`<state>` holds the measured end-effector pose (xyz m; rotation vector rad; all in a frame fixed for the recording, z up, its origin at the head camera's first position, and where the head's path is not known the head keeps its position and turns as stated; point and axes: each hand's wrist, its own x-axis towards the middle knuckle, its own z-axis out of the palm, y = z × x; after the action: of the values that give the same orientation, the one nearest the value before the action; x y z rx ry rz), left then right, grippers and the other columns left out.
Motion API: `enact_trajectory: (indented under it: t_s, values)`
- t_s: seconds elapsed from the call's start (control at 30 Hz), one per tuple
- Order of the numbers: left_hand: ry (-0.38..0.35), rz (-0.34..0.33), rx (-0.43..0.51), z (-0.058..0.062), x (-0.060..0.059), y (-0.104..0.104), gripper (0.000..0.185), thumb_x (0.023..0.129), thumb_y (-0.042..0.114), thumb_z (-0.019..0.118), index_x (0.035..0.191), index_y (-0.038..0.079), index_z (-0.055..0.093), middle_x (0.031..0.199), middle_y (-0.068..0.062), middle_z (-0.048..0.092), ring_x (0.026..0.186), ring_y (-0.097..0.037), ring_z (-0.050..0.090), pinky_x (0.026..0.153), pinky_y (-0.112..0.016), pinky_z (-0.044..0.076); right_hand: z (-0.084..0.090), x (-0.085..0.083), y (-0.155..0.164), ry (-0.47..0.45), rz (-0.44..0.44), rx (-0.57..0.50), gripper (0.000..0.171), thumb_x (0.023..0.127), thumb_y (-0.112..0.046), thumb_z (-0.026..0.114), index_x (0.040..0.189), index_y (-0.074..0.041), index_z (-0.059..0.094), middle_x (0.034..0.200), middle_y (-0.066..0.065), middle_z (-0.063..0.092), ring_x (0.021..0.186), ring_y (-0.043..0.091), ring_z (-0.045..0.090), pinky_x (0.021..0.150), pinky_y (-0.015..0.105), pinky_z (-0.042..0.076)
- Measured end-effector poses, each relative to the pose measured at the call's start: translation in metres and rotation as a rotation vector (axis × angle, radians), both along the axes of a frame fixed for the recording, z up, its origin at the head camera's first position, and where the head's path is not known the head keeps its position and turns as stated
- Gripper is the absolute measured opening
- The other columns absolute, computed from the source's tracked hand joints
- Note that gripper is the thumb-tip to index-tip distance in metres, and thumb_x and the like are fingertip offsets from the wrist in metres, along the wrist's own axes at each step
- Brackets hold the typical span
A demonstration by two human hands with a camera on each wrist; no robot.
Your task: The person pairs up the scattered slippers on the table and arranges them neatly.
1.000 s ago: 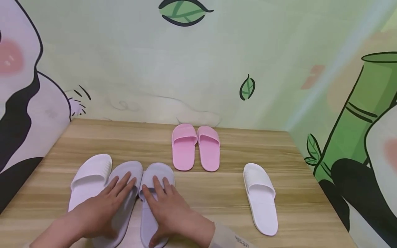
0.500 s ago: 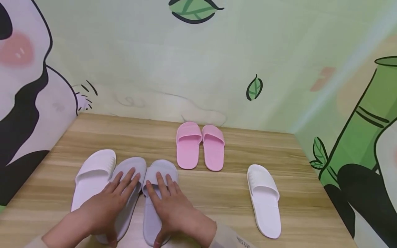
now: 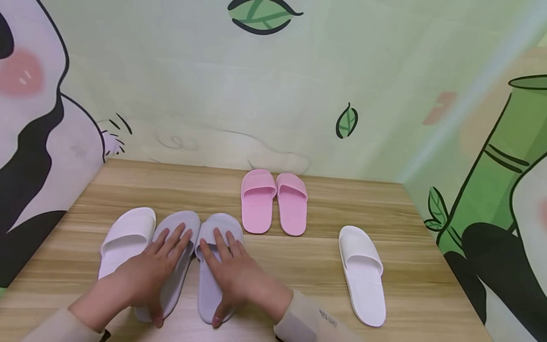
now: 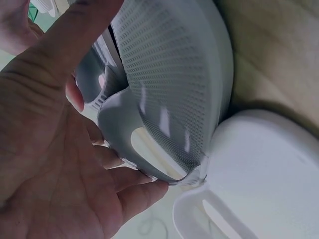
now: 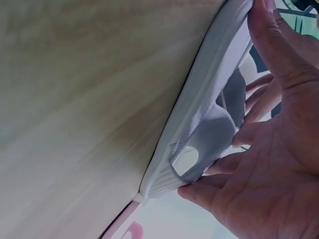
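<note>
Two grey slippers stand side by side on the wood-grain surface, toes away from me. My left hand (image 3: 147, 275) rests on the left grey slipper (image 3: 177, 218), fingers spread over the strap and thumb near the heel. My right hand (image 3: 235, 278) lies the same way on the right grey slipper (image 3: 220, 221). In the left wrist view, the fingertips touch the strap of the grey slipper (image 4: 174, 64). The right wrist view has straight fingers along the strap of the other grey slipper (image 5: 209, 119). A white slipper (image 3: 130, 232) adjoins the left one, partly behind my forearm.
A pair of pink slippers (image 3: 258, 209) stands at the back against the wall (image 3: 183, 95). Another white slipper (image 3: 365, 285) lies alone on the right. Bare wood-grain surface (image 3: 299, 270) lies between it and the grey pair. Printed panda and bamboo panels flank both sides.
Both hands have slid the grey slippers forward, away from me, so their heels now show in the head view. The white and pink slippers stay put; the head view shifts slightly.
</note>
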<state>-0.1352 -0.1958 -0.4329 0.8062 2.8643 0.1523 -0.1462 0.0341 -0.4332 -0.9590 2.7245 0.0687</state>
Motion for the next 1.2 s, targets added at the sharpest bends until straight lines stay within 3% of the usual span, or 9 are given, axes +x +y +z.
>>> enact_trajectory:
  t_s: [0.23,0.6,1.2]
  values:
    - [-0.047,0.025,0.015,0.003,-0.01,0.0,0.173,0.026,0.048,0.105,0.164,-0.001,0.013,0.171,-0.03,0.007,0.149,-0.063,0.019,0.111,-0.072,0.038,-0.001,-0.011,-0.003,0.008,0.005,0.012,0.162,0.049,-0.075,0.092,0.168,-0.022,-0.005,0.175,0.016,-0.006,0.162,0.039,0.007,0.131,0.044,0.019]
    - [-0.019,0.021,0.0,0.004,-0.023,-0.001,0.171,0.028,0.05,0.105,0.162,-0.004,0.014,0.169,-0.033,0.009,0.149,-0.065,0.019,0.111,-0.073,0.037,0.001,-0.023,-0.007,0.002,-0.02,0.013,0.16,0.051,-0.074,0.092,0.168,-0.023,-0.006,0.175,0.015,-0.008,0.162,0.038,0.006,0.132,0.043,0.017]
    - [-0.09,0.042,-0.026,0.011,-0.046,0.001,0.168,0.034,0.048,0.106,0.163,-0.005,0.011,0.17,-0.033,0.004,0.15,-0.065,0.014,0.116,-0.072,0.032,0.004,-0.044,-0.013,-0.046,-0.06,-0.001,0.159,0.053,-0.07,0.093,0.167,-0.027,-0.009,0.175,0.011,-0.012,0.163,0.037,0.002,0.131,0.045,0.016]
